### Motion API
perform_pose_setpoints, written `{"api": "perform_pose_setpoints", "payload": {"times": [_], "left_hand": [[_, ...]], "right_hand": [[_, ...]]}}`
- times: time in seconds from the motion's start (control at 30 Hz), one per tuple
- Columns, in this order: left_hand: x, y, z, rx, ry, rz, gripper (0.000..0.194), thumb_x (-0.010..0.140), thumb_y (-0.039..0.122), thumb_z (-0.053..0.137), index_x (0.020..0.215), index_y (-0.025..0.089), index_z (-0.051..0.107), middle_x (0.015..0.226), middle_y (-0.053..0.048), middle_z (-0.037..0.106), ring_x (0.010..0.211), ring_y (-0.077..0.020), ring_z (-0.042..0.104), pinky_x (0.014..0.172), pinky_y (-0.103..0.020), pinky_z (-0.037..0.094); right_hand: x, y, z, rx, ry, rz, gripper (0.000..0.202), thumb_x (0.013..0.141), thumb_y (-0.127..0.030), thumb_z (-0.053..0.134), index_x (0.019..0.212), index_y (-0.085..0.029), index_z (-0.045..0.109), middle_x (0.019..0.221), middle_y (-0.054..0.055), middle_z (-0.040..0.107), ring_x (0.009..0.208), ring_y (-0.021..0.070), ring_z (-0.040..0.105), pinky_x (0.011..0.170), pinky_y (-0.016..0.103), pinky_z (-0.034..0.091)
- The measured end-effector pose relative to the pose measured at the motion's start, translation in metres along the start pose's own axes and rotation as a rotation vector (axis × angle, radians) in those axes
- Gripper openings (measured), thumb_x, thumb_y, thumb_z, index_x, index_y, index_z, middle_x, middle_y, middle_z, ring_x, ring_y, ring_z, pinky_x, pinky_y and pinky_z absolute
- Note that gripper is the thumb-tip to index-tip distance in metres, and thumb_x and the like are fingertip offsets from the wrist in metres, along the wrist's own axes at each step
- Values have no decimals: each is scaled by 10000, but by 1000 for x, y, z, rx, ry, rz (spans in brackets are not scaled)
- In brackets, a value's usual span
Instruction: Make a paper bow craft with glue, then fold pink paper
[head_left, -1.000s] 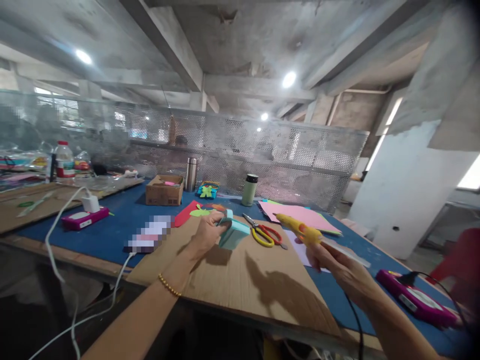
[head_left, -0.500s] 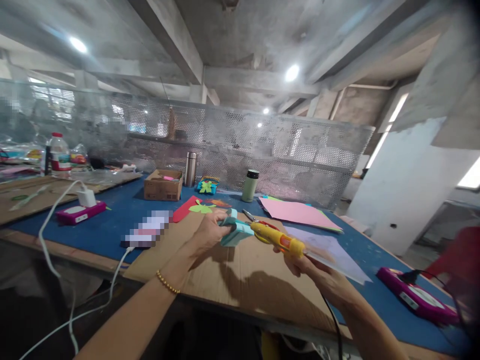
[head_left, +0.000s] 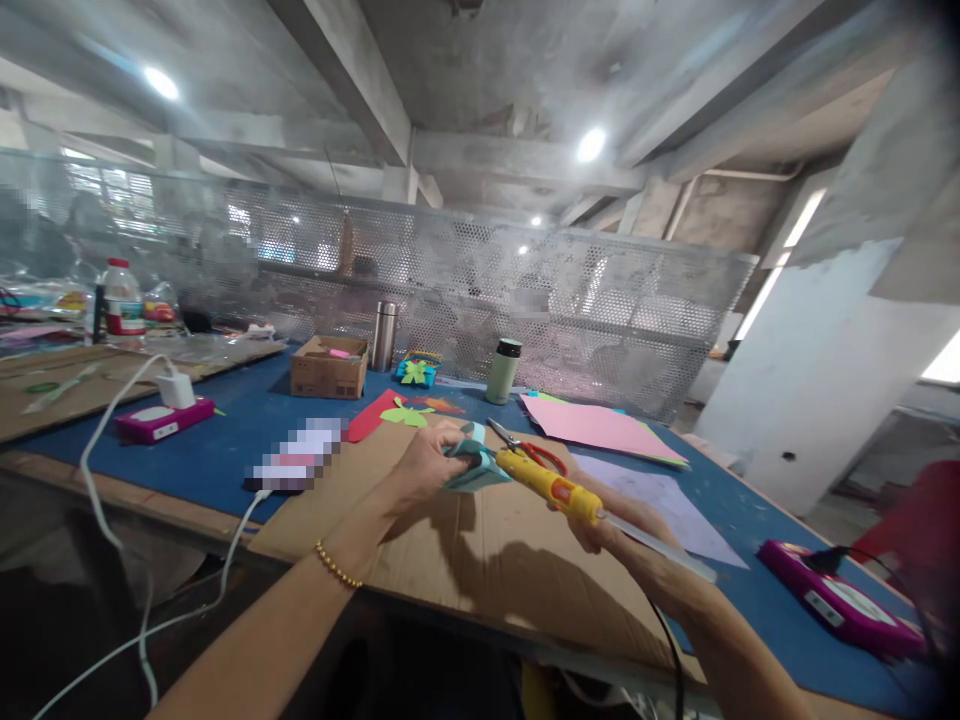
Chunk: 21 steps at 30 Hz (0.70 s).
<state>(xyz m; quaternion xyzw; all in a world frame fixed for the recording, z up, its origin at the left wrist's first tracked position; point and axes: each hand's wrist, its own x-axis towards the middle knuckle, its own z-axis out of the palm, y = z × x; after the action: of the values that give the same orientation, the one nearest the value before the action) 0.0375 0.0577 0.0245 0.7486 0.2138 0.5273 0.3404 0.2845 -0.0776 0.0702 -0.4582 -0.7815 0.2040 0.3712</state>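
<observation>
Pinching the light blue piece [head_left: 476, 478] above the brown cardboard [head_left: 487, 570], the left hand [head_left: 431, 462] is closed firmly on its side. The right hand [head_left: 589, 528] is wrapped around the yellow glue gun [head_left: 551, 485], whose nozzle is at the piece; whether it touches, I cannot tell. The piece is already bent into shape, so I judge the gluing is in the middle; no glue is visible, and how much remains is not clear. Just behind the gun lie the scissors [head_left: 553, 457], partly hidden and quite close to the work. Farther back are a green cutout [head_left: 405, 413], red paper [head_left: 373, 416] and a pink sheet [head_left: 600, 425]; a purple sheet [head_left: 675, 510] lies beyond the right hand.
</observation>
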Motion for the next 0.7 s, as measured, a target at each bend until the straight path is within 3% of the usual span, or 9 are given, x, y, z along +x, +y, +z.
{"api": "perform_pose_setpoints", "payload": {"times": [0.17, 0.33, 0.47, 0.7], "left_hand": [[0, 3, 0, -3, -2, 12, 144, 721, 252, 658, 596, 182, 673, 677, -7, 527, 733, -169, 490, 671, -287, 379], [-1, 2, -1, 0, -7, -3, 141, 734, 269, 684, 629, 175, 687, 699, -8, 533, 746, -166, 491, 696, -287, 382], [0, -1, -2, 16, -18, 15, 142, 749, 264, 689, 640, 172, 688, 719, -13, 553, 777, -169, 507, 717, -290, 386], [0, -5, -2, 35, -17, 31, 184, 772, 282, 685, 625, 171, 675, 717, -17, 558, 770, -167, 508, 717, -290, 389]], "right_hand": [[-1, 0, 1, -46, 27, 13, 482, 907, -576, 563, 1216, -235, 707, 755, 33, 578, 730, 199, 533, 666, 325, 475], [-1, 0, 2, -67, 58, -20, 459, 903, -594, 556, 1148, -248, 731, 922, 75, 671, 786, 216, 579, 657, 320, 499], [0, 1, 0, -80, 50, -44, 426, 909, -585, 559, 1127, -256, 721, 939, 64, 697, 813, 218, 615, 669, 301, 503], [4, 4, -3, -113, 31, -110, 359, 896, -541, 597, 1092, -269, 726, 1030, 63, 717, 948, 257, 642, 802, 335, 515]]}}
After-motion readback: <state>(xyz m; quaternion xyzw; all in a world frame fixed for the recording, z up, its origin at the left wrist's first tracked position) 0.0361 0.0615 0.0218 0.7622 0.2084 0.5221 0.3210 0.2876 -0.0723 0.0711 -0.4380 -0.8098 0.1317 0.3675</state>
